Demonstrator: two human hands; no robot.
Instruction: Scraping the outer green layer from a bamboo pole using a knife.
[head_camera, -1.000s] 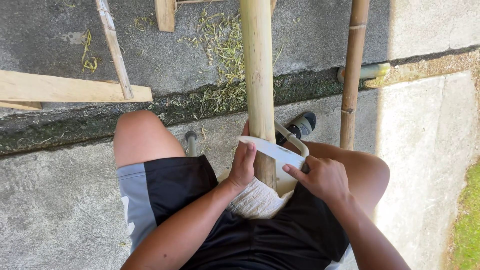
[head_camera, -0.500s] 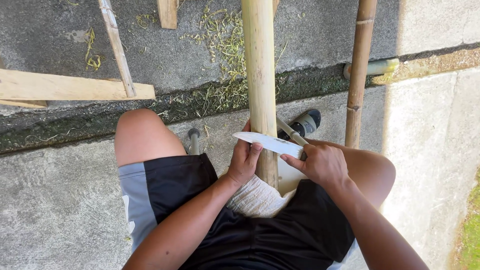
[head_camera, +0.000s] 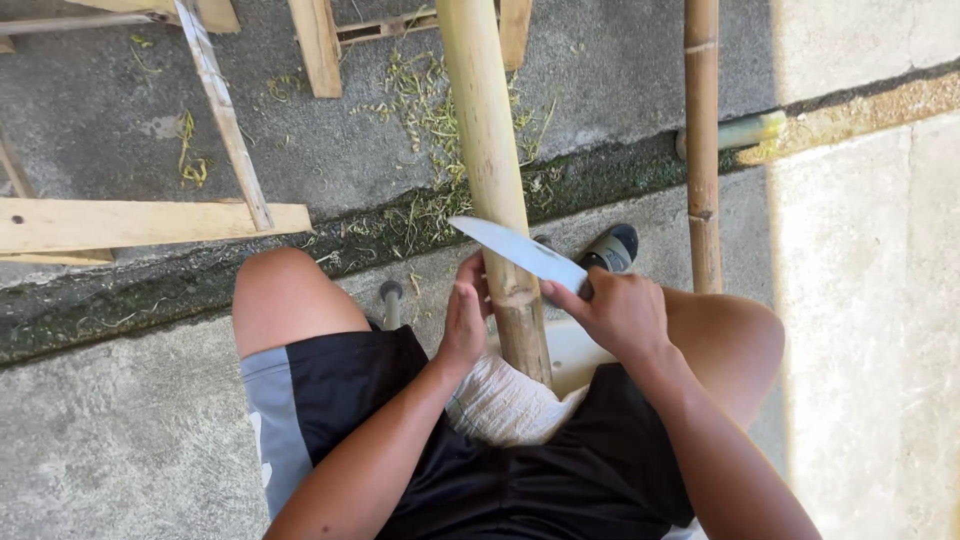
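Bamboo pole smooth, round; left hand grips it, right hand clasps flat steel knife.

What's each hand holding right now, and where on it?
The right hand grips the knife by its handle, the blade lying across the thick bamboo pole. The left hand steadies that pole on its side, just below the blade.
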